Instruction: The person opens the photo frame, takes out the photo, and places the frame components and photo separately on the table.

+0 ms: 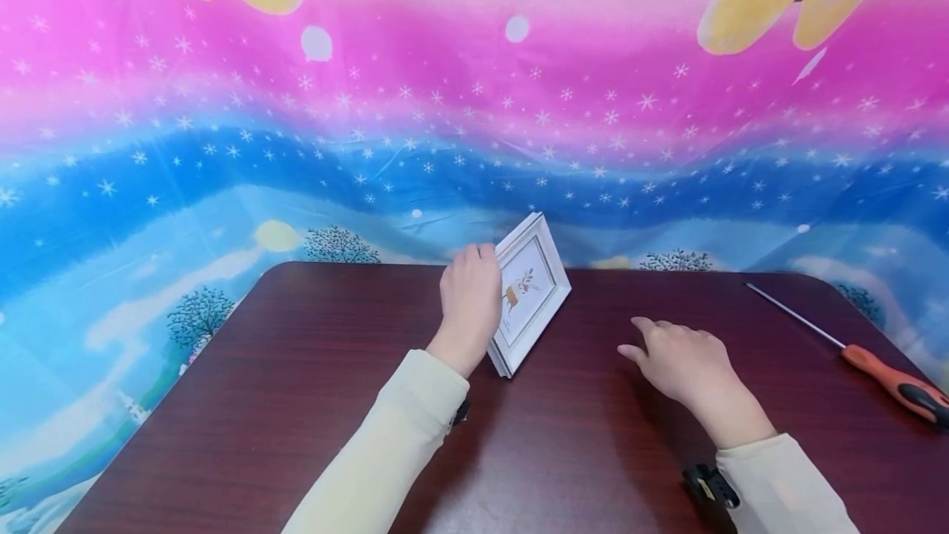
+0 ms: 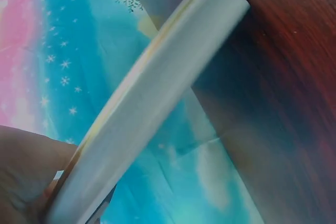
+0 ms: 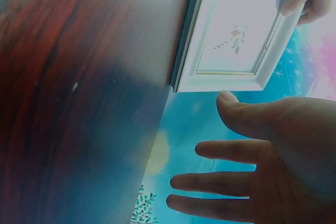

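A white picture frame (image 1: 528, 295) with a small plant-and-deer print stands tilted near the middle of the table. My left hand (image 1: 472, 303) grips it by its left edge, thumb and fingers on either side. The left wrist view shows the white side edge of the picture frame (image 2: 142, 93) close up, with part of the left hand (image 2: 29, 166) at its lower end. To the right of the frame, apart from it, my right hand (image 1: 685, 361) is above the table. Its fingers (image 3: 220, 183) are extended and hold nothing in the right wrist view.
An orange-and-black screwdriver (image 1: 890, 381) lies on the right of the dark red wooden table (image 1: 311, 402), its shaft pointing to the back. Behind the table hangs a pink and blue cloth (image 1: 445, 105) with snowflakes.
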